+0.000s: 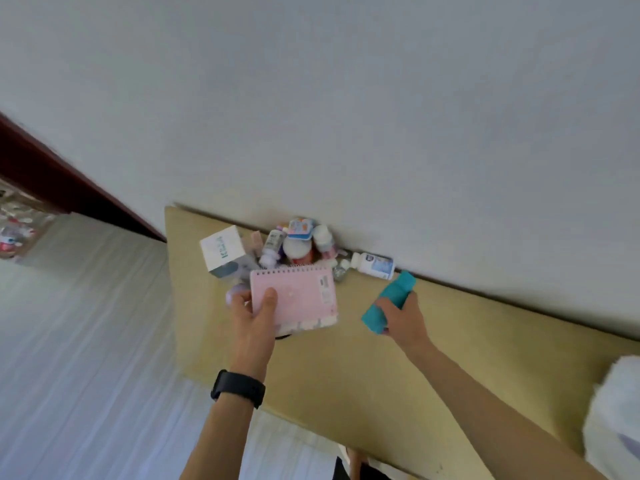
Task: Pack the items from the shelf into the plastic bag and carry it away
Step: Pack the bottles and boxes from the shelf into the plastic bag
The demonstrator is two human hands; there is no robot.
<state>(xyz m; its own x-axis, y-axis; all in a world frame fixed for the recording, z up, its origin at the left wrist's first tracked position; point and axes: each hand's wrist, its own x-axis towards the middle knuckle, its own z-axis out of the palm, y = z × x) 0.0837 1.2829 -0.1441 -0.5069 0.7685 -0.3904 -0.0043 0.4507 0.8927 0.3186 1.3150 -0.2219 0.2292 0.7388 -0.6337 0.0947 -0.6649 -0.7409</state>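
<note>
A tan shelf (346, 375) runs along the white wall. My left hand (254, 317) grips a pink spiral notebook (298, 296) by its lower left corner, just above the shelf. My right hand (401, 318) is closed around a teal tube-shaped object (389, 301), lifted over the shelf to the right of the notebook. Behind the notebook, against the wall, stands a cluster of small bottles (301, 244), a white box (223, 251) and a white bottle (374, 265) lying on its side. A white plastic bag (613, 420) shows at the right edge.
A white bed sheet (86, 341) lies to the left, below the shelf. A dark red wooden frame (52, 174) runs along the wall at the upper left. A black watch (239, 388) is on my left wrist.
</note>
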